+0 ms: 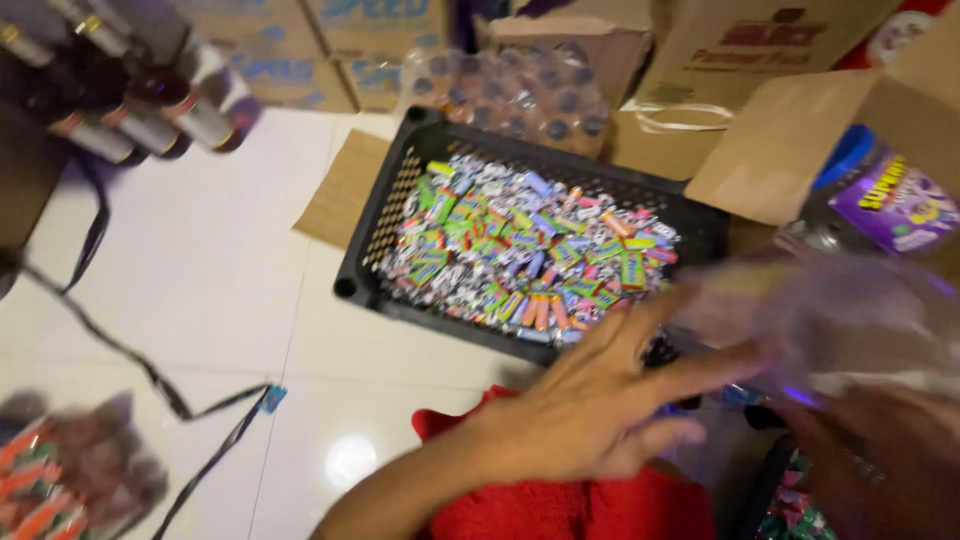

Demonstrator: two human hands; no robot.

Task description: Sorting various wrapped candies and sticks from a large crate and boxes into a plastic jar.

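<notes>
My left hand (610,400) stretches out flat over the floor, fingers spread wide and pointing toward the right, palm down. It grips nothing; its fingertips reach the lower edge of a clear plastic bag (840,320), which is blurred, so I cannot tell whether they touch it. My right hand (880,470) sits at the bottom right corner of the view, just below that bag. It is dark and smeared, and I cannot tell how far it is open or whether it has hold of the plastic.

Just beyond my left hand stands a black plastic crate (372,230) with a perforated wall, resting on the white tiled floor (200,260). It is filled with small wrapped candies (520,250) in green, silver, pink and orange. A flat piece of brown cardboard (340,185) lies under the crate's far left corner.

To the right of the crate, an open cardboard box (790,140) leans over a clear jar (880,195) with a blue lid and a purple label. More cardboard boxes (330,40) line the far edge of the floor. A red cloth (560,505) lies under my left forearm. A black strap (150,370) trails across the tiles on the left, and a blurred packet of reddish items (70,480) sits in the bottom left corner.
</notes>
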